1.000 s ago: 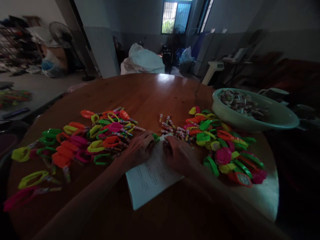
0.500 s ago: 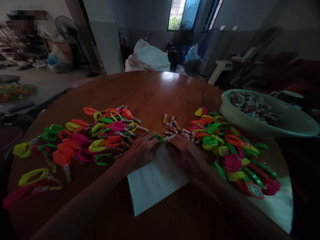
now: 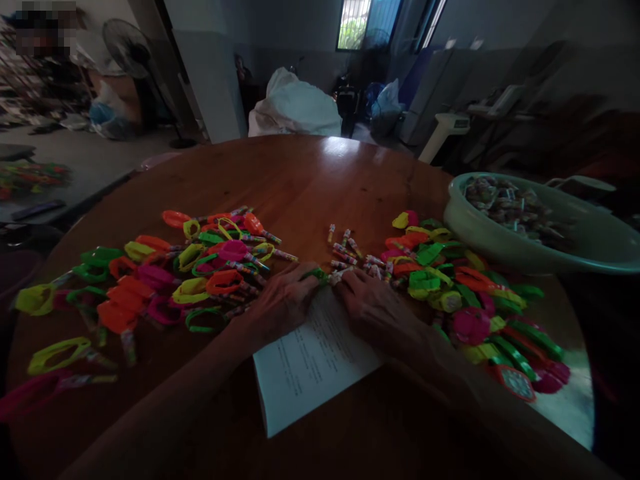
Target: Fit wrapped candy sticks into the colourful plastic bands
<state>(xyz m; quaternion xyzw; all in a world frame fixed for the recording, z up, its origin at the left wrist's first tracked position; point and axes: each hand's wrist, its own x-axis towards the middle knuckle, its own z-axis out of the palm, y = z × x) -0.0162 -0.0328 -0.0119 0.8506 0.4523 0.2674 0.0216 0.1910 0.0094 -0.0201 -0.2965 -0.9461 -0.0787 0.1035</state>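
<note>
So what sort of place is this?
Probably a home room doubling as a workspace: there's a round brown wooden table, piles of multicoloured plastic bands on it, and a dark pedestal fan beyond.

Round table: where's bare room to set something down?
The table is bare across its far side, beyond the short tubes; a darker bare patch lies nearer than the paper. Crowded: the left colourful pile, and the right colourful pile beside the bowl.

Shadowy grey walls; bright barred window; glossy wooden table; grey floor
</note>
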